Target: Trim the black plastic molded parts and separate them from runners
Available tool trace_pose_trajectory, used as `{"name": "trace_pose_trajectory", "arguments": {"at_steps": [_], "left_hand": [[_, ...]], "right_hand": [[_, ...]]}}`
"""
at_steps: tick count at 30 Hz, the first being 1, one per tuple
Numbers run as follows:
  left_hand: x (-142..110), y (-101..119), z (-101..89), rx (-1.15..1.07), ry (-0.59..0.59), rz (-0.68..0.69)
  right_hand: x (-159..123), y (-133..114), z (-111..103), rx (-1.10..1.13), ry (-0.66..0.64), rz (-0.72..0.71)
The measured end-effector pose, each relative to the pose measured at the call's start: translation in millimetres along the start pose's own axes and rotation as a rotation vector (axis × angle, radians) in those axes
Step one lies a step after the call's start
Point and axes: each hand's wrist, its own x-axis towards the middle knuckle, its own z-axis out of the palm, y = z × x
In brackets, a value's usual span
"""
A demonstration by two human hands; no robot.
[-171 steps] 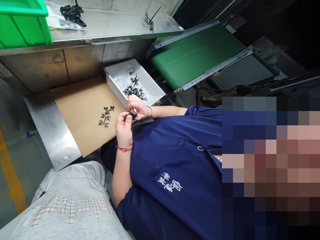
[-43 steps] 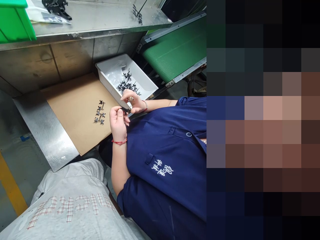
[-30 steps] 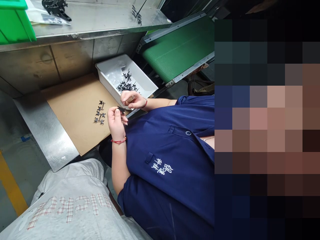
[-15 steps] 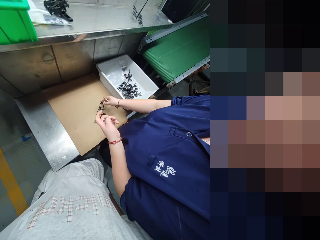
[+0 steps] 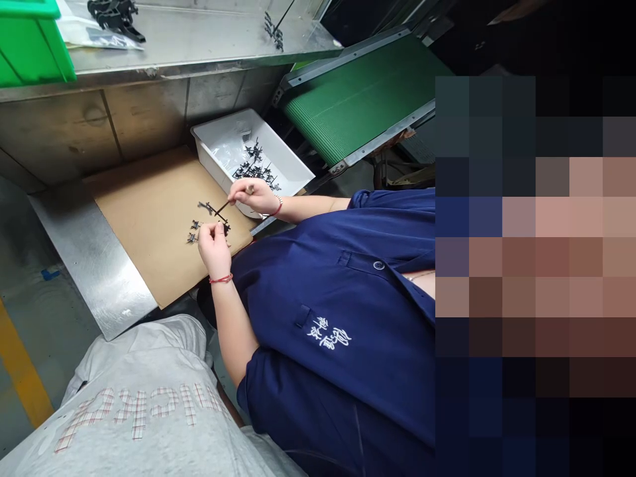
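Observation:
Neither my left hand nor my right hand is in view; only my grey shirt (image 5: 144, 391) shows of me. A co-worker in a navy shirt (image 5: 318, 285) works beside me. The co-worker's far hand (image 5: 253, 193) is closed on a thin dark stick-like piece (image 5: 221, 209), with a small tan end showing at the fist. Their near hand (image 5: 214, 248) pinches a small black part (image 5: 226, 228), mostly hidden by fingers. Several small black branching plastic parts (image 5: 193, 236) lie by that hand on a brown cardboard sheet (image 5: 144, 218).
A white tray (image 5: 218, 159) of black parts stands behind the co-worker's hands. A green conveyor belt (image 5: 358, 99) runs at upper right. Above the table, a metal shelf (image 5: 199, 40) bears a green bin (image 5: 32, 46) and black parts (image 5: 116, 16). Bare metal table (image 5: 109, 265) borders the cardboard.
The co-worker's far hand has moved right towards the tray's front edge and closed into a fist. Their near hand has shifted slightly right, its spread fingers now in a pinch.

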Motion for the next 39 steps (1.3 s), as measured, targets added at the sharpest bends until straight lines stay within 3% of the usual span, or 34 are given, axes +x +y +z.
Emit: {"name": "trace_pose_trajectory", "arguments": {"at_steps": [4,8,12,17,24,30,33,36,39], "left_hand": [[-8.8,13.6,-0.6,-0.149,0.010,0.055],[-20.4,26.1,5.2,-0.272,-0.035,0.045],[-27.0,33.8,17.1,-0.379,-0.092,0.032],[-31.3,39.2,30.4,-0.462,-0.147,0.019],[-34.3,42.1,33.7,-0.509,-0.181,0.025],[-34.8,42.9,36.3,-0.526,-0.167,0.037],[-33.8,44.2,36.5,-0.514,-0.162,0.045],[-32.4,46.1,35.9,-0.497,-0.175,0.059],[-31.4,47.6,35.2,-0.464,-0.172,0.060]], "right_hand": [[17.7,26.1,25.0,-0.084,0.010,0.032],[20.6,35.4,36.7,-0.169,-0.139,0.016],[3.9,3.4,14.8,-0.191,-0.182,-0.112],[-15.0,-46.0,-16.4,-0.360,-0.186,-0.550],[-13.8,-60.9,-15.8,-0.505,-0.066,-0.776],[-10.2,-63.3,-17.5,-0.529,-0.060,-0.826],[-10.8,-63.0,-17.1,-0.435,-0.034,-0.848],[-14.8,-56.3,-19.7,-0.262,-0.008,-0.762],[-19.0,-41.3,-25.8,-0.122,-0.187,-0.709]]}}
